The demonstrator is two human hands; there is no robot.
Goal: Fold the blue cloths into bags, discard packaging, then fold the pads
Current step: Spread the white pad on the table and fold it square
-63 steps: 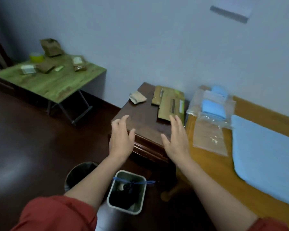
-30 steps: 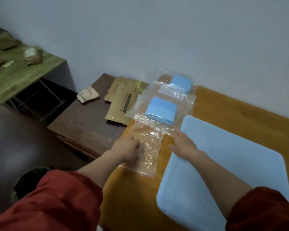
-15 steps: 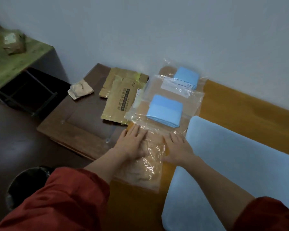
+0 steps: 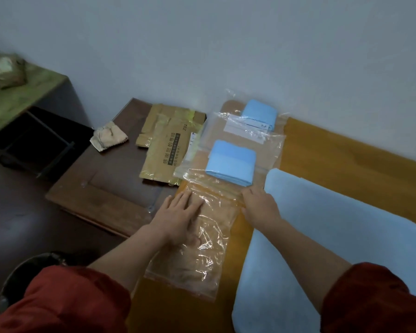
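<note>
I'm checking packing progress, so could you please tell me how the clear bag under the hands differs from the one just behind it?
The near bag looks empty; the bag behind holds a folded blue cloth. The left hand lies flat on the near bag, the right hand at its top corner; the bag behind lies beyond the left hand. Both are clear plastic, lying flat.

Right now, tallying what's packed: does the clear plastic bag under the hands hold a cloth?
Empty: the clear plastic bag lies flat, no blue inside.
</note>
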